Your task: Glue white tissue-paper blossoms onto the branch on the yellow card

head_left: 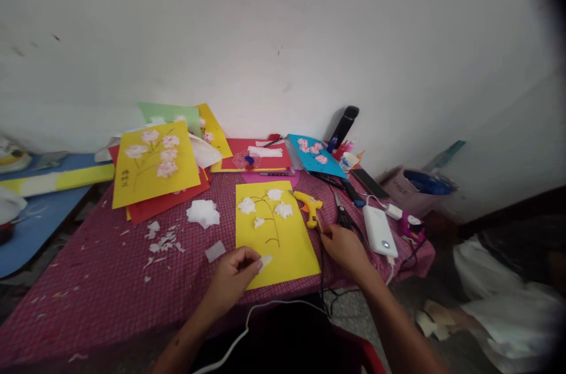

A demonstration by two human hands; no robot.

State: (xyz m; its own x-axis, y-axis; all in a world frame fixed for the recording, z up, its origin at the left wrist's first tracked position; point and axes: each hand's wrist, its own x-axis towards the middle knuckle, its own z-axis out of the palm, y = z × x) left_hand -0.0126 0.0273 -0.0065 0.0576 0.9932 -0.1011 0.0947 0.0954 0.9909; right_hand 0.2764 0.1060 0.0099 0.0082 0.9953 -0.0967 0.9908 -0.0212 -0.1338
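Note:
My left hand pinches a small piece of white tissue paper over the lower left of a yellow sheet. On that sheet are drawn brown branches and several white paper flowers. My right hand is closed at the sheet's right edge, its fingertips on a thin brown stick. Just beyond it lies a yellow glue gun, its nozzle over the sheet's upper right corner. Left of the sheet are a stack of white paper pieces and a single square.
Black scissors, a white power bank with cables and a phone lie to the right. Finished flower cards are piled at the left, near paper scraps. A blue card and black bottle stand behind.

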